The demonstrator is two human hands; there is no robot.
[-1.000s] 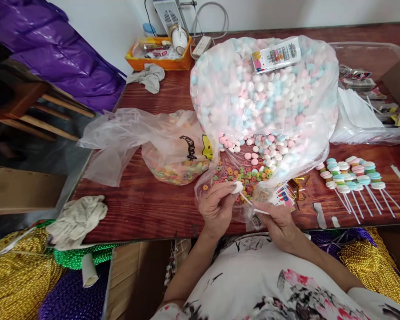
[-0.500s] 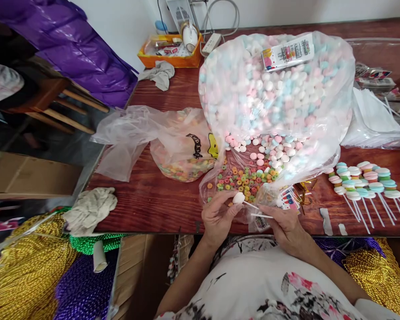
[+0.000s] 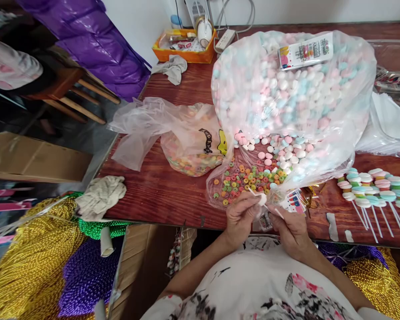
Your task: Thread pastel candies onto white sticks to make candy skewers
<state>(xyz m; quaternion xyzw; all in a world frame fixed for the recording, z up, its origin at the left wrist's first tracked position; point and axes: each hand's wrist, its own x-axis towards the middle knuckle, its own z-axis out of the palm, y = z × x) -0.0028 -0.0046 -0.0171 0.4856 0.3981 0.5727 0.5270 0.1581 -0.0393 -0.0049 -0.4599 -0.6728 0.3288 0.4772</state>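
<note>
Above the table's front edge, my left hand (image 3: 242, 218) pinches a white round candy-like piece (image 3: 262, 199). A thin white stick tip (image 3: 251, 191) shows past the far side of that piece, by my left fingers. Close beside it my right hand (image 3: 291, 229) is closed on white sticks; the end of one (image 3: 279, 214) pokes out between its fingers. Just beyond both hands, small coloured rings (image 3: 240, 180) and loose pink, white and blue round pieces (image 3: 288, 153) lie on the spread mouth of a clear bag. Small printed cards (image 3: 293, 201) are near my right hand.
A large bag of pastel pieces (image 3: 296, 93) fills the back, with a smaller bag of rings (image 3: 193, 151) to its left. Finished-looking stacks on sticks (image 3: 375, 189) lie at right. Cloths (image 3: 102, 195), an orange box (image 3: 186, 54) and bead strands (image 3: 33, 262) surround the work area.
My left hand has moved right, closer to my right hand, with the white piece. The stick tip now shows on the piece's far side. The whole view has shifted slightly.
</note>
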